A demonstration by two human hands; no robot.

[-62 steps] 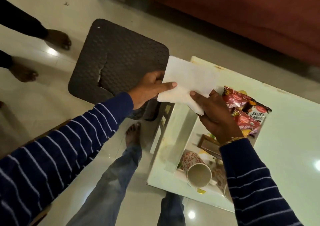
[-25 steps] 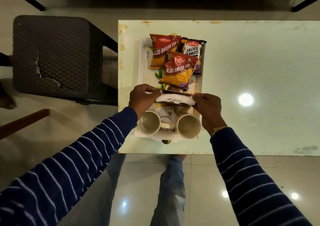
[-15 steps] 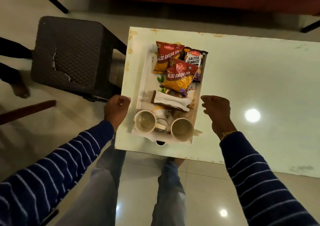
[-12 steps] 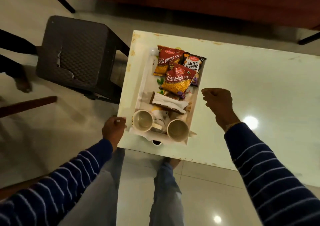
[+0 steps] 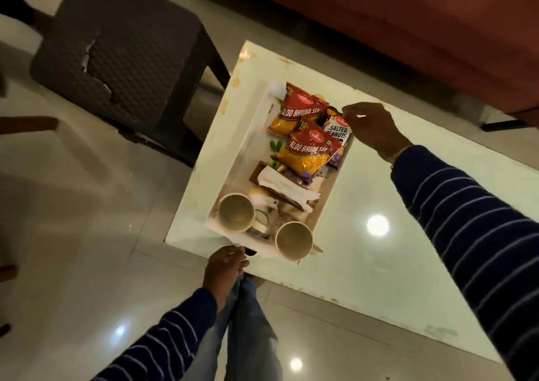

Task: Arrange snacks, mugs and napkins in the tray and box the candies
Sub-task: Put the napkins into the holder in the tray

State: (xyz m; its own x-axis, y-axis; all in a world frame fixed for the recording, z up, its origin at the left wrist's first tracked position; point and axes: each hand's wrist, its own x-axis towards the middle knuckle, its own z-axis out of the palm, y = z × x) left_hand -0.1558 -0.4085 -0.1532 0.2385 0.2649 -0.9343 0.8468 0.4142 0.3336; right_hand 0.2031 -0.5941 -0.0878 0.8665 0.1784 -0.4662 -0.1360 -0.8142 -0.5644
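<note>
Tray [image 5: 248, 147]: lies between your hands, loaded.
Left hand [image 5: 224, 269]: your fingers grip the tray's near edge.
Right hand [image 5: 370, 126]: curled at the far corner, apparently pinching the peanuts packet [image 5: 338, 131]; view poor.
Risk: an uneven lift tips the mugs [image 5: 236, 212] beside your left hand.

Your pale worktop [image 5: 364, 264] carries one white tray [image 5: 248, 147] at its near left corner; its glossy top reflects a ceiling light.
</note>
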